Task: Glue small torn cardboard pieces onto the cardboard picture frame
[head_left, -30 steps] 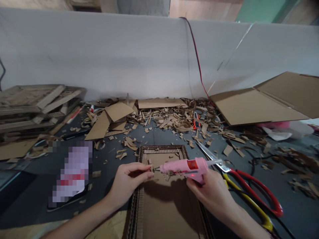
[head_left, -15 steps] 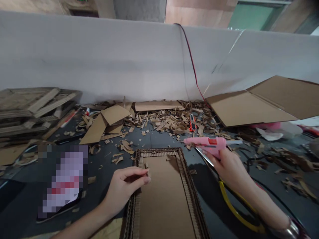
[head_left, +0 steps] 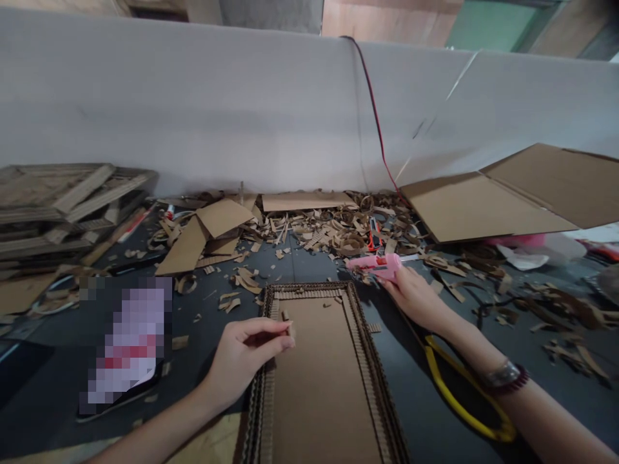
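- 2 hands, the person's own: left hand [head_left: 246, 361] at 7 o'clock; right hand [head_left: 416, 303] at 4 o'clock;
- 1 pink hot glue gun [head_left: 380, 265] at 3 o'clock;
- 1 corrugated cardboard frame [head_left: 309, 293] at 6 o'clock;
- 1 yellow scissor handle [head_left: 503, 433] at 5 o'clock;
- 1 wristwatch [head_left: 503, 374] at 4 o'clock;
- 1 red wire [head_left: 374, 109] at 12 o'clock;
- 1 folded cardboard sheet [head_left: 488, 206] at 2 o'clock;
- 1 stack of cardboard strips [head_left: 62, 200] at 9 o'clock;
- 1 object at 8 o'clock, perhaps a bottle [head_left: 128, 341], too blurred to tell;

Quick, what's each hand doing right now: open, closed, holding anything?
Left hand: closed, fingers pinching a small cardboard strip.
Right hand: closed, gripping a pink glue gun.
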Tool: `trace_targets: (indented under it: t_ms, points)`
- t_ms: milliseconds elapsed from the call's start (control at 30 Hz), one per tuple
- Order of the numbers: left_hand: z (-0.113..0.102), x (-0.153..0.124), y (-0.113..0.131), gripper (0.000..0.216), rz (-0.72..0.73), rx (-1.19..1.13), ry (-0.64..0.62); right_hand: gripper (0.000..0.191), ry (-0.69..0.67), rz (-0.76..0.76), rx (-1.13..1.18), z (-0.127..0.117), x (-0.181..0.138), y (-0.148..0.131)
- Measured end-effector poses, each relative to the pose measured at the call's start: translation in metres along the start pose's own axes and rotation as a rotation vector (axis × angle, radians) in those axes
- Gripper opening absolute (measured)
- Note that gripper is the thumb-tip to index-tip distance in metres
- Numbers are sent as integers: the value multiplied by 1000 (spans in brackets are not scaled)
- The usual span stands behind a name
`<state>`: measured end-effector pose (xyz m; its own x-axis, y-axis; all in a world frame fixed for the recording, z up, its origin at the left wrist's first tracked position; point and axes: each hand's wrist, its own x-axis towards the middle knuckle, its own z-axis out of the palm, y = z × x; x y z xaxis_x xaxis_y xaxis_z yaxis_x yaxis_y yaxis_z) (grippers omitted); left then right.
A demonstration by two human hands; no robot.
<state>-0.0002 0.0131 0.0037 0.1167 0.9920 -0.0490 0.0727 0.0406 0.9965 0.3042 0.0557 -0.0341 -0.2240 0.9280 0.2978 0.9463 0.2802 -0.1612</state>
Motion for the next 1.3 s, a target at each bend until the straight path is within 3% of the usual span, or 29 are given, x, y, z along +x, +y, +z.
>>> trace_targets:
  t_ms: [400, 533, 633, 733, 833, 900, 1067, 1300]
  points:
    - [1, -1, 0, 15, -53, -18, -12, 44, -47, 63, -148, 1, 9, 6]
    - [-1, -2, -2, 15, -66, -18, -10, 37, -32, 105, -209, -18, -3, -2]
    - [-1, -1, -3, 14, -88, -23, -13, 30, 99, 191, -260, -39, -19, -31]
    - [-1, -2, -4, 13, -90, -11, -30, 15, 118, 149, 130, -52, -24, -80]
    - [-1, -4, -2, 12, -46, 7, -55, 13, -212, 11, 687, -44, -14, -126]
    - [-1, -6, 0, 11, -16, 15, -83, 12, -353, 31, 971, -31, -5, -142]
    - [-1, -8, 2, 9, 68, 31, -131, 20, -504, 232, 1497, -8, -2, -147]
    - [-2, -7, -2, 12, 219, 65, -151, 29, -573, 348, 1715, -4, -8, -147]
